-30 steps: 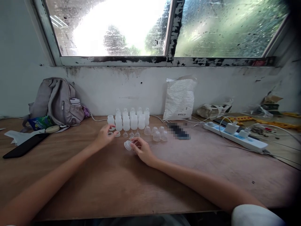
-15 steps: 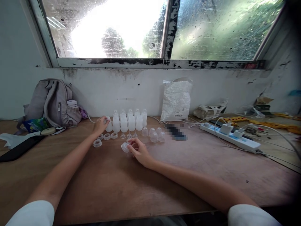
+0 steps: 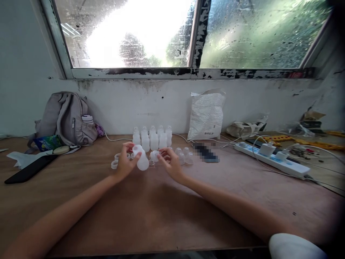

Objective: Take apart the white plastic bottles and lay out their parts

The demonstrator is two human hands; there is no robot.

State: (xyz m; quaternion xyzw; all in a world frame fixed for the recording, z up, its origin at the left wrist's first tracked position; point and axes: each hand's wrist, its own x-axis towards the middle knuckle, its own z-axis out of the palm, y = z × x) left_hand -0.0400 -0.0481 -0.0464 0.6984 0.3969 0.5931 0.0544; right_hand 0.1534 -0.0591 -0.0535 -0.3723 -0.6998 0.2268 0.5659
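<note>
Left hand (image 3: 124, 162) is raised just over the table (image 3: 151, 212), fingers curled around a small white bottle (image 3: 141, 160), which sits tilted in the grasp with its mouth up and toward the left. Right hand (image 3: 170, 164) is level with it, just to the right, fingertips pinched on a small translucent cap (image 3: 154, 155). Cap and bottle are close together, nearly touching; whether they meet cannot be told. Directly behind the two grips stands a cluster of upright bottles (image 3: 153, 136), in rows, near the wall. Left of the left hand, on the table, lie a few clear rings (image 3: 115, 162), just beside the knuckles. Right of the right hand sit several clear domed covers (image 3: 184, 155), near the fingers. Farther right of the grips: a blurred dark object (image 3: 206, 152), then a white bag (image 3: 206, 114) leaning on the wall, then a power strip (image 3: 272, 159) with plugs and cords. Well to the left of the grips: a grey backpack (image 3: 64, 118) against the wall and a black phone (image 3: 27, 169) flat on the table. Both forearms reach in from the lower edge; a white sleeve (image 3: 295, 246) shows on the right arm.
</note>
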